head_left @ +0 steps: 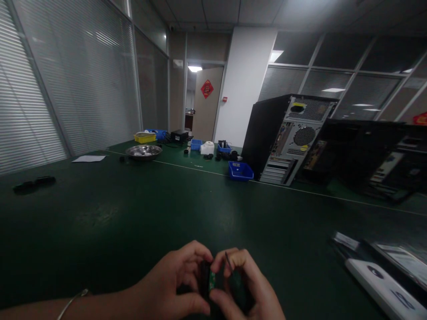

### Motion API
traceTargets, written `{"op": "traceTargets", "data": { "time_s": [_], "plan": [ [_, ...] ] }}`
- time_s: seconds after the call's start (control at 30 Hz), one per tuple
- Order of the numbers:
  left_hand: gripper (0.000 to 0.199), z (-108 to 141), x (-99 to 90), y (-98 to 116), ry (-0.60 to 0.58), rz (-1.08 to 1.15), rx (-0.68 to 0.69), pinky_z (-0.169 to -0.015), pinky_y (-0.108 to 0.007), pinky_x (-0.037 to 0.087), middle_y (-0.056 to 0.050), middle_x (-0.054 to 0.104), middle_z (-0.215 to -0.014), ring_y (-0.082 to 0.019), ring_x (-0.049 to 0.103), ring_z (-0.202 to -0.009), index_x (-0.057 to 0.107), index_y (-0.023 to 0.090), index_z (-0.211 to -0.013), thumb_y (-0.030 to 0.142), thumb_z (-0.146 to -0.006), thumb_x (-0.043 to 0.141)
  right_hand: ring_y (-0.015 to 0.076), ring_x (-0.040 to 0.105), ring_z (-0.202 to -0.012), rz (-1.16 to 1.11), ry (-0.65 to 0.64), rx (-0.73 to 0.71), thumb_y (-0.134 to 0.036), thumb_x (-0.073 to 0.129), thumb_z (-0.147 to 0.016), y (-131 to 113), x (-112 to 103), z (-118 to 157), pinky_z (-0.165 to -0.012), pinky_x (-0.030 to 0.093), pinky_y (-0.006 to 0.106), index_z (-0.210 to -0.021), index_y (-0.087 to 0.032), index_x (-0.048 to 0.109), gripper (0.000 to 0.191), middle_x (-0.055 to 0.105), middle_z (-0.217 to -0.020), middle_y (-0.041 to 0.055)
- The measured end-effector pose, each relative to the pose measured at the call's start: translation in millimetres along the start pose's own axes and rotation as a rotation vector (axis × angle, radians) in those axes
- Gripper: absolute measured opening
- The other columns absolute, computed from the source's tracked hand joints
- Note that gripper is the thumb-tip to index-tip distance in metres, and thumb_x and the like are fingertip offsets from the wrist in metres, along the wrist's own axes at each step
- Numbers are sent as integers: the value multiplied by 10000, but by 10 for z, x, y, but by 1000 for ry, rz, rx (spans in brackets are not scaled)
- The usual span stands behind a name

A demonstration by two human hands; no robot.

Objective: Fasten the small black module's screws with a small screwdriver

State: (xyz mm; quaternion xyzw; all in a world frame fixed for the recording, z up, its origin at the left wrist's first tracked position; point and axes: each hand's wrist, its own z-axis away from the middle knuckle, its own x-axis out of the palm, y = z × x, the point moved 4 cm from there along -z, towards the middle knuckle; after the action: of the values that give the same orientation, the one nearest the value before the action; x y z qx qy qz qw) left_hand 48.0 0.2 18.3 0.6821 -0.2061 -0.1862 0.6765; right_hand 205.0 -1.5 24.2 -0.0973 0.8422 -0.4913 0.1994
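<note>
Near the bottom centre, my left hand point(185, 282) curls its fingers and thumb round a small dark part. Beside it is a small green circuit board point(212, 281), between the two hands. My right hand point(248, 284) pinches the board's right side with thumb and finger. A thin dark piece point(228, 261) also sticks out between the right fingers; what it is cannot be made out. Both hands are over the green table point(150, 231).
Back left, a metal bowl point(144, 152) and a paper sheet point(89, 158). A blue tray point(240, 171) stands beside a computer tower point(283, 138). Dark objects point(34, 183) lie far left; a white device point(383, 289) lies at the right front.
</note>
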Motion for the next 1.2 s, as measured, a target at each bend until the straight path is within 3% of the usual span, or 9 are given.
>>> {"op": "traceTargets", "data": {
  "time_s": [0.37,0.7,0.93,1.07,1.2],
  "plan": [
    [400,18,46,15,-55,28,8,-620,-229,431,-17,678,-892,-114,614,-708,585,169,-1030,67,-691,770,183,631,-772,52,21,-74,-38,602,-724,-120,30,-32,-697,510,262,-835,-238,476,261,639,-855,29],
    [408,41,38,47,-61,-9,71,-652,-249,418,-24,646,-933,-136,600,-784,541,190,-1116,82,-756,700,150,638,-798,265,-36,-164,-8,593,-731,-63,1,13,-715,501,219,-919,-286,442,368,612,-920,-11],
    [349,55,45,38,-92,68,18,-721,-310,462,-71,652,-1004,-180,622,-845,551,171,-1104,180,-793,708,168,667,-829,374,-131,-128,4,582,-731,-21,42,25,-723,523,219,-932,-272,462,361,632,-934,15],
    [236,69,83,26,-76,125,-4,-703,-308,475,-38,632,-914,-177,620,-816,575,171,-1041,275,-851,669,170,677,-802,381,-182,-110,-10,585,-752,-24,87,34,-699,534,215,-898,-264,476,312,640,-914,20],
    [202,47,28,45,-12,79,64,-802,-356,474,-51,657,-961,-193,621,-888,580,181,-1091,238,-898,595,187,672,-861,399,-143,-68,-25,606,-765,-50,51,24,-735,543,235,-950,-263,514,315,604,-1004,42]
  ]
}}
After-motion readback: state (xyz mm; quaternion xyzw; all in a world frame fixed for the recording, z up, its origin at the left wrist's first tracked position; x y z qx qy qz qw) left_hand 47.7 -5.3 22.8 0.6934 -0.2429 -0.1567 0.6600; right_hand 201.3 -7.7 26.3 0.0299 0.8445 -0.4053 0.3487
